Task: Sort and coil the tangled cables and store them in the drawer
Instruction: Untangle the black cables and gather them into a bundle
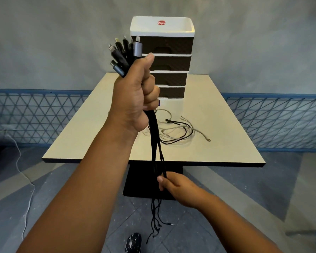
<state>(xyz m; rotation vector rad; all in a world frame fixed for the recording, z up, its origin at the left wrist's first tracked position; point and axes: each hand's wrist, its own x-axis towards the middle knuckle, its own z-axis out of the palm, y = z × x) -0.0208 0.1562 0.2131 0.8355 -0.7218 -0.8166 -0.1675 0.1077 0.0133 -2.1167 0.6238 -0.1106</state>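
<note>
Fisting my left grip [135,99] round the black cables [156,143], plugs fanning toward 11 o'clock; my right grip [179,189] pinches them at 6 o'clock below; drawer unit [164,59] stands on the desk [226,125].

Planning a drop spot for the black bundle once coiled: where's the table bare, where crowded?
Bare: the left strip of the table, from its left edge to the raised left hand, and the right strip between the loose cables and the right edge. Crowded: centre, with the loose cables in front of the drawer unit. The black bundle hangs across the near edge, held lower by the right hand.
</note>
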